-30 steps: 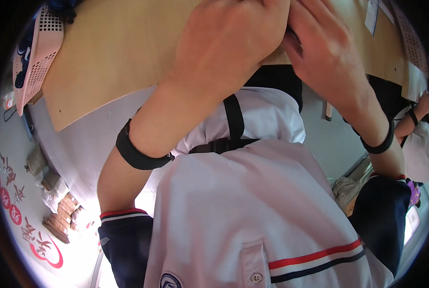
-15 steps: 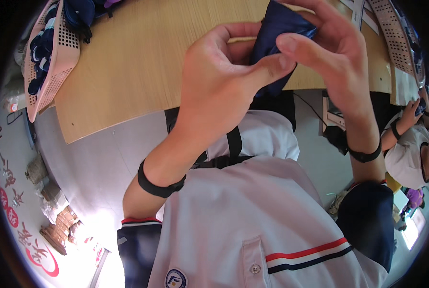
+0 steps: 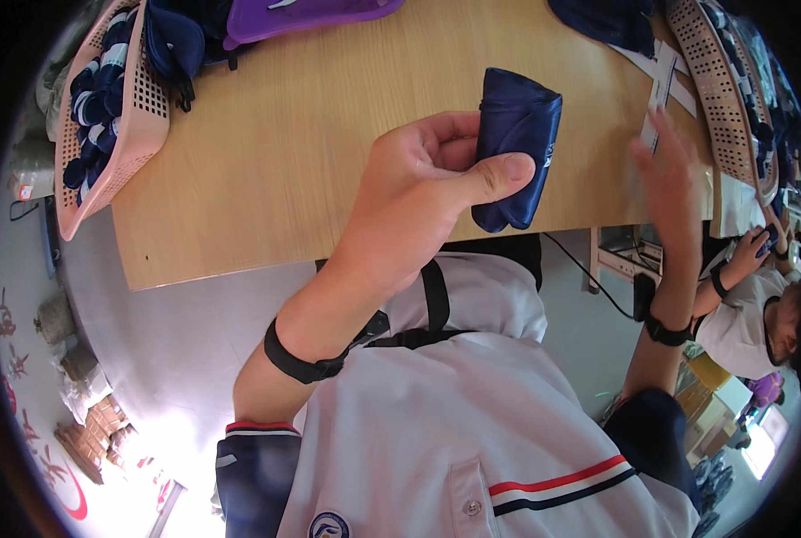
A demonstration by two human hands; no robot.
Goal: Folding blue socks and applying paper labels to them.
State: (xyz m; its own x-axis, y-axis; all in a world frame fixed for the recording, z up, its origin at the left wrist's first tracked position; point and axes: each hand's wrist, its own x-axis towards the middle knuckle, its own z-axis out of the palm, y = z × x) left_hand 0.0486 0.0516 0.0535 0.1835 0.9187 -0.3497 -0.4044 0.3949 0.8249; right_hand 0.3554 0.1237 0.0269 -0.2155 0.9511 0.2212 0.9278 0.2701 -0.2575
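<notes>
My left hand (image 3: 436, 184) grips a flattened roll of shiny dark blue fabric (image 3: 519, 121), its thumb across the front and its fingers behind. The roll stands upright above the near part of the table, with a small white mark at its right edge. Over the table's right side, my right hand (image 3: 670, 170) is blurred by motion, its fingers stretched forward and apart from the roll. The fingertips overlap the near end of a white strip (image 3: 661, 81) that lies crossed with others; whether they touch it I cannot tell.
Pink perforated baskets of dark blue rolls stand left (image 3: 145, 125) and right (image 3: 719, 90) on the wooden table (image 3: 329, 125). A purple tray (image 3: 311, 16) and dark blue fabric (image 3: 607, 22) lie at the far side. Another person (image 3: 741, 323) sits at the right.
My right hand has let go of the blue roll and moved right toward the white strips. The left hand keeps the roll, now lower in view and more fully visible.
</notes>
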